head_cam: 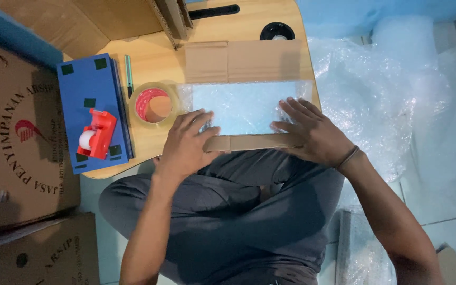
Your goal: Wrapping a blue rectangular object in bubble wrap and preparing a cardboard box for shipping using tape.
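At the far left stand closed cardboard boxes point(17, 142), whose contents cannot be seen, and on the wooden table point(259, 21) a blue stack point(93, 113) carries a red tape dispenser point(97, 134), with a tape roll point(153, 104) just beside it. The left hand point(188, 145) and the right hand point(310, 132) both lie flat and unclenched, pressing a bubble-wrapped packet point(241, 108) on open cardboard point(244, 60) at the table's near edge. Loose bubble wrap point(370, 100) covers the floor at the right.

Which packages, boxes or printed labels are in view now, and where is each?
Bubble-wrapped flat parcel: on the cardboard sheet atop the small wooden table, pale blue, rectangular, under both hands.
Large cardboard box: far left, brown, with a red-and-black round printed mark.
Second cardboard box: bottom left, brown, dark print.
Blue flat pack: table's left end, red tape dispenser on top.
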